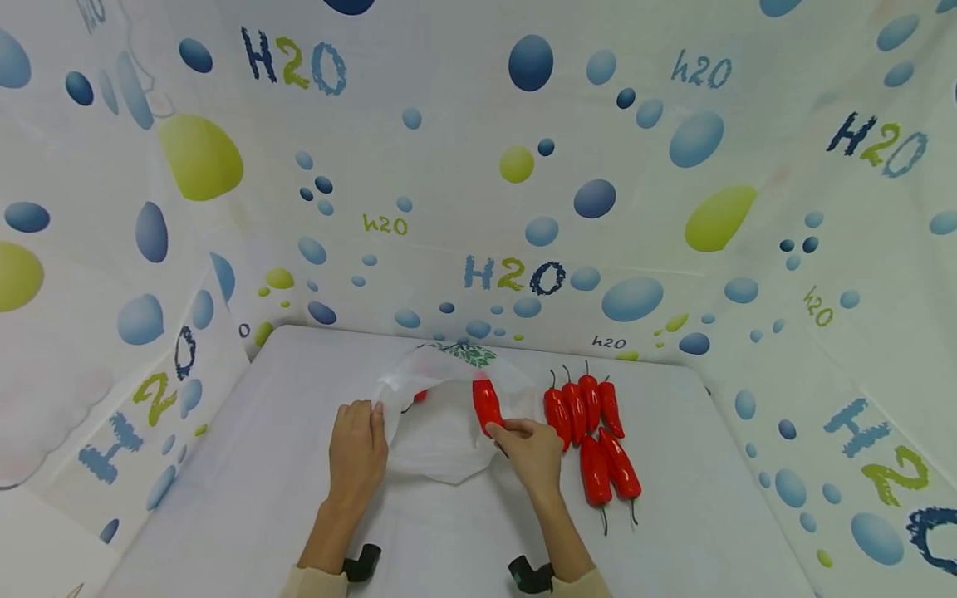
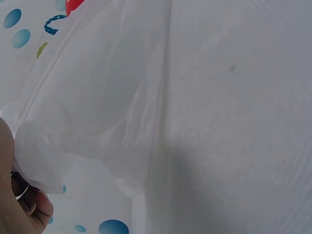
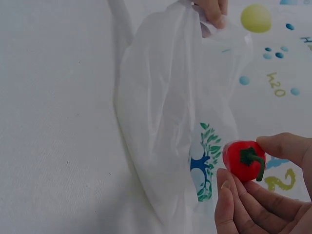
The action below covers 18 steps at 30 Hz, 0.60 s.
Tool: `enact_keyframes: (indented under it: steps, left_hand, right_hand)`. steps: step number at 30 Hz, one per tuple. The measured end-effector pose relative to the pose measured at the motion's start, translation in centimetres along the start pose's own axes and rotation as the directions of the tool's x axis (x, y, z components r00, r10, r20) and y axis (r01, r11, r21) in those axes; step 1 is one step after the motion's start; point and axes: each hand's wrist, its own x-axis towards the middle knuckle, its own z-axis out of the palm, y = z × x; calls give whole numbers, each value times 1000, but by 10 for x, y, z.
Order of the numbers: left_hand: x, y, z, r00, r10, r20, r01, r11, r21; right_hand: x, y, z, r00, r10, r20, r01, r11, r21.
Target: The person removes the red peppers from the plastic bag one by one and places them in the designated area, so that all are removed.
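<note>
A white plastic bag (image 1: 449, 444) with a green and blue tree print lies on the table, its mouth held wide toward me. My left hand (image 1: 359, 448) grips the left edge of that mouth; in the left wrist view the curled fingers (image 2: 41, 207) pinch the thin film. Between thumb and fingers my right hand (image 1: 532, 453) holds a red chili pepper (image 1: 486, 403) at the bag's opening, its green stem end toward the wrist camera (image 3: 246, 158). Another red pepper (image 1: 420, 396) shows inside the bag at the left, partly hidden by the film.
Several red peppers (image 1: 576, 407) with dark stems lie in a row to the right of the bag. Two more peppers (image 1: 596, 473) lie in front of them, stems toward me. The white table (image 1: 247, 482) is bounded by a dotted H2O-print curtain (image 1: 449, 166) behind and at both sides.
</note>
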Motion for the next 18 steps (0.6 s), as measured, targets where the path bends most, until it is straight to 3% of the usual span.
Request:
enact_keyframes:
  steps: [8, 18]
  left_hand:
    - [-1, 0, 0, 1000, -8, 2, 8, 1000, -4]
    - [-1, -2, 2, 1000, 20, -24, -20, 1000, -15]
  right_hand:
    - [-11, 2, -5, 999, -33, -21, 33, 999, 27]
    - [-21, 5, -13, 999, -10, -50, 12, 998, 56]
